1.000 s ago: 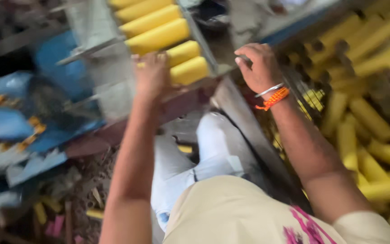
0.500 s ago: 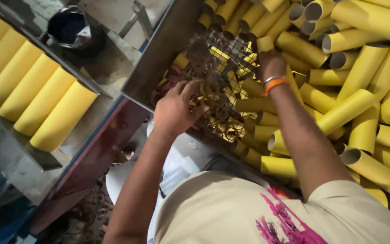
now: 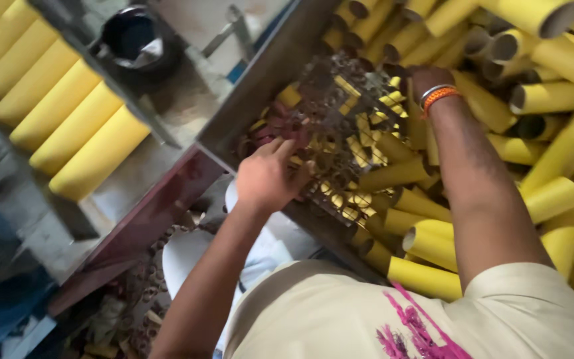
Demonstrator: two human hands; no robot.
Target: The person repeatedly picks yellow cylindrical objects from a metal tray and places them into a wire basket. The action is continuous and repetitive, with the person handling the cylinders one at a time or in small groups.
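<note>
Head view: the left hand (image 3: 267, 176) is gripping the near edge of a wire-mesh basket (image 3: 347, 126), fingers curled onto the mesh, while the right hand (image 3: 426, 78) is reaching to its far edge (its grip is hidden behind the mesh and cannot be told). The basket is lying tilted on a heap of yellow tubes (image 3: 533, 133) inside a metal bin (image 3: 260, 80). Lifting evenly from both edges is probably wisest.
</note>
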